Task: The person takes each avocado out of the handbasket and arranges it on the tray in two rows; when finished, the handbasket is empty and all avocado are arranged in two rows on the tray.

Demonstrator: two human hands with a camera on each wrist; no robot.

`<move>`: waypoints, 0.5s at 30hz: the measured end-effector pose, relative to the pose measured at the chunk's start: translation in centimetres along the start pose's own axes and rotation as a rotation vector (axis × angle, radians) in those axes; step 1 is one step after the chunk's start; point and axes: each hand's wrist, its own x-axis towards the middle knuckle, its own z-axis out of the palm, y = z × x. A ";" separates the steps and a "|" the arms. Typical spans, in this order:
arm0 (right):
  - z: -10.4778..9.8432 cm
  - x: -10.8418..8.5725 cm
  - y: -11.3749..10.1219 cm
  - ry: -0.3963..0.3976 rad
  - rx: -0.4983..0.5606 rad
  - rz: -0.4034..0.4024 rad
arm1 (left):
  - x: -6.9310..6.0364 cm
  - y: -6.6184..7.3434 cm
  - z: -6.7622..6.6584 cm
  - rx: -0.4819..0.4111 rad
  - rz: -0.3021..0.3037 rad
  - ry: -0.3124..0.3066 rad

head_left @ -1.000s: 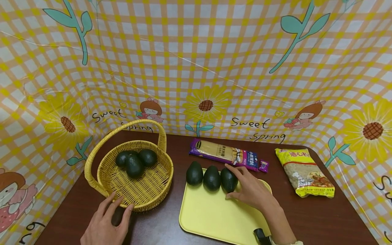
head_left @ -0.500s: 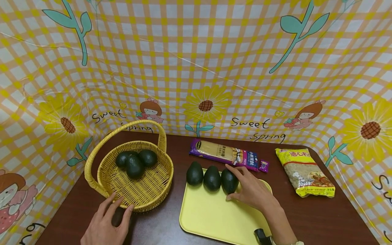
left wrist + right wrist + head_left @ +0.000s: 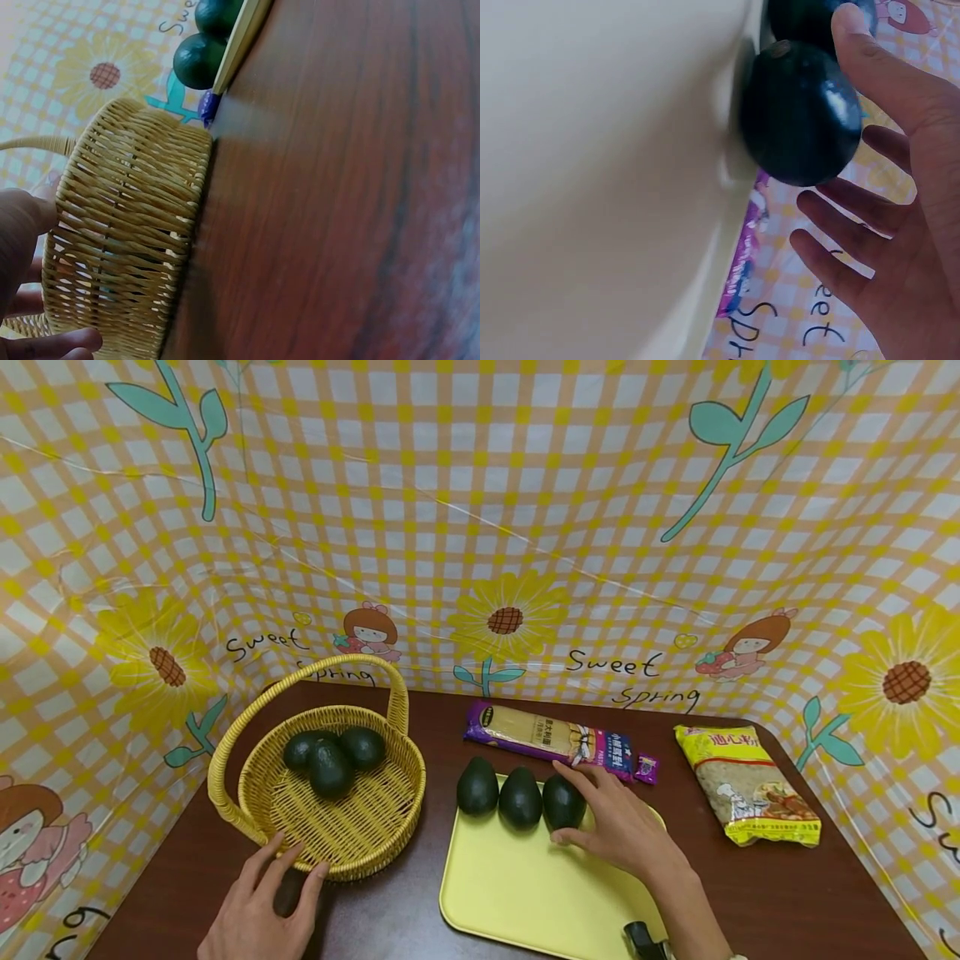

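On brown table (image 3: 765, 902), R hand (image 3: 611, 822) is hanging wide round rightmost avocado (image 3: 559, 803) at far edge of tray (image 3: 510, 889), prob. firm, slick, mid-wt., best gripped round its middle; L hand (image 3: 258, 902) is resting spread by basket (image 3: 399, 832).

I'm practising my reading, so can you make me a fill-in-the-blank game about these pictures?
1. The number of avocados showing in the basket is ____.
2. The hand at the basket is the ____ hand.
3. The colour of the tray is ____.

Missing words: three, left, yellow.
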 end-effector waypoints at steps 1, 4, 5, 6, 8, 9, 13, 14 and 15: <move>-0.1 0.0 -0.2 0.005 -0.007 -0.008 | 0.0 0.0 0.0 0.003 -0.003 -0.003; -0.5 0.2 -0.8 0.028 -0.024 -0.047 | 0.0 0.0 -0.1 0.008 -0.013 -0.013; -0.6 0.3 -1.1 0.036 -0.028 -0.062 | 0.0 0.1 -0.2 0.011 -0.018 -0.017; -0.8 0.5 -1.5 0.043 -0.034 -0.076 | 0.0 0.1 -0.2 0.015 -0.023 -0.020; -1.2 0.8 -2.3 0.058 -0.042 -0.105 | 0.0 0.1 -0.2 0.018 -0.031 -0.028; -1.4 1.0 -2.8 0.064 -0.046 -0.121 | 0.0 0.1 -0.2 0.019 -0.035 -0.031; -1.8 2.1 -4.7 0.080 -0.052 -0.186 | 0.0 0.2 -0.2 0.018 -0.053 -0.047; -1.9 2.4 -5.2 0.085 -0.049 -0.205 | 0.0 0.2 -0.2 0.017 -0.056 -0.051; -1.9 2.7 -5.7 0.086 -0.049 -0.222 | 0.0 0.2 -0.2 0.016 -0.058 -0.054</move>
